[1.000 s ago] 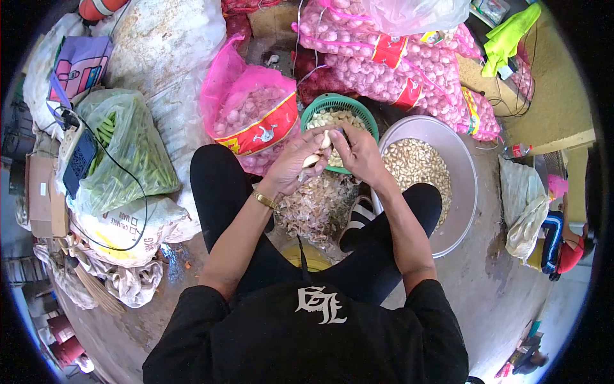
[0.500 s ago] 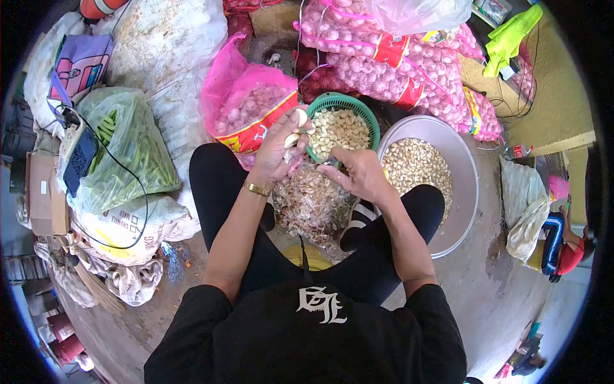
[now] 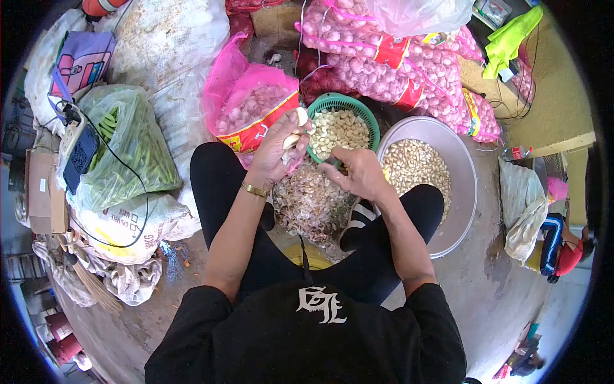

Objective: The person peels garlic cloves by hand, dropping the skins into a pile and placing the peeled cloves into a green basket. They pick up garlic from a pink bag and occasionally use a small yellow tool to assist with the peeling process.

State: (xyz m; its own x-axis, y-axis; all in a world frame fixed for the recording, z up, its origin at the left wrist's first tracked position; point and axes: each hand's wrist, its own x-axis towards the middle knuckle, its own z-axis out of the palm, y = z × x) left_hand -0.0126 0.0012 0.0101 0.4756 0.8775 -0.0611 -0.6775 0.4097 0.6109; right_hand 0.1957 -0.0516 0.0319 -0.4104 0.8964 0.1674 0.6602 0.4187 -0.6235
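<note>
Head view: the concrete floor [image 3: 495,301] is bearing a heap of skins [image 3: 310,201] between the person's legs, with net sacks [image 3: 400,77] of garlic lying beyond. The left hand [image 3: 277,148] is gripping pale garlic cloves [image 3: 291,141] near the green basket [image 3: 336,100]. The right hand [image 3: 361,171] is closing around a small dark object [image 3: 334,164], mostly hidden by fingers; its kind cannot be told. The right knee [image 3: 427,200] is covering part of the basin [image 3: 465,208]; dark borders are cutting off the room's edges.
</note>
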